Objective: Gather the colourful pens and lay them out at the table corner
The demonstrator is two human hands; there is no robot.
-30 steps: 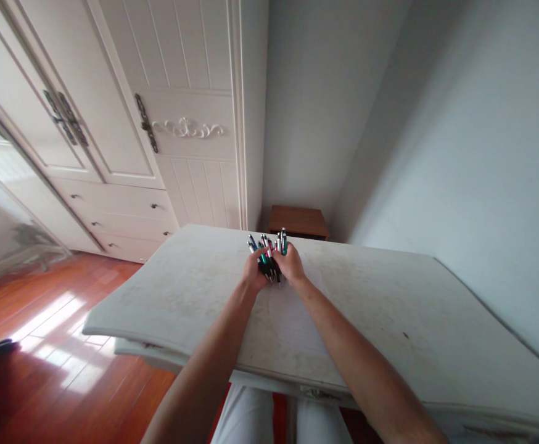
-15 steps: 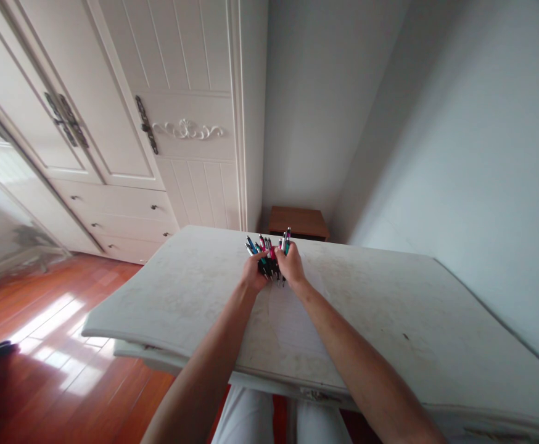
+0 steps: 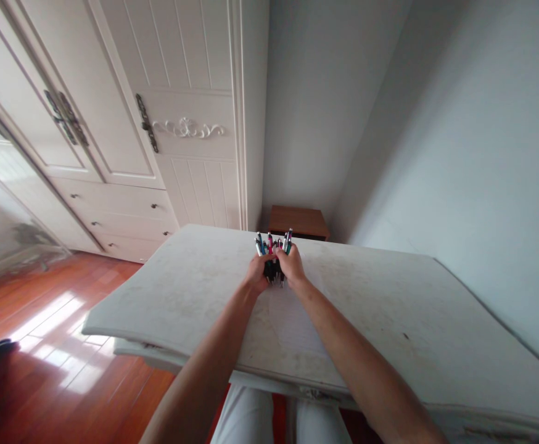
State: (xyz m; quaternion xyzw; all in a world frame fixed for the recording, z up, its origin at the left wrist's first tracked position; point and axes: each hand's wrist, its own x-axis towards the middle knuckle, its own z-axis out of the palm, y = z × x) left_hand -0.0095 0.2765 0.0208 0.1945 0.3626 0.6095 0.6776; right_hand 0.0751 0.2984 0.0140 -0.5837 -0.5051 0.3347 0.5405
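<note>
Between my two hands a bunch of several pens (image 3: pixel 270 239) stands roughly upright, with white, blue, pink and teal barrels and dark lower ends. My left hand (image 3: pixel 257 271) is closed around the left side of the bunch, thumb across the front. On the right side, my right hand (image 3: pixel 292 263) grips more of the same pens, its thumb close to the left one. Below the hands, a sheet of white paper (image 3: pixel 297 320) lies on the white table (image 3: pixel 195 277). Whether the pen tips touch the table I cannot tell.
A white wardrobe (image 3: pixel 195 179) with dark handles stands beyond the table on the left. Behind the far edge is a brown wooden cabinet (image 3: pixel 298 217). A pale wall (image 3: pixel 459 154) runs along the right. A small dark mark (image 3: pixel 406 336) is on the tabletop.
My left hand has moved slightly right, closer to my right hand. The pens on the left, fanned outward before, now stand more upright and tighter together.
</note>
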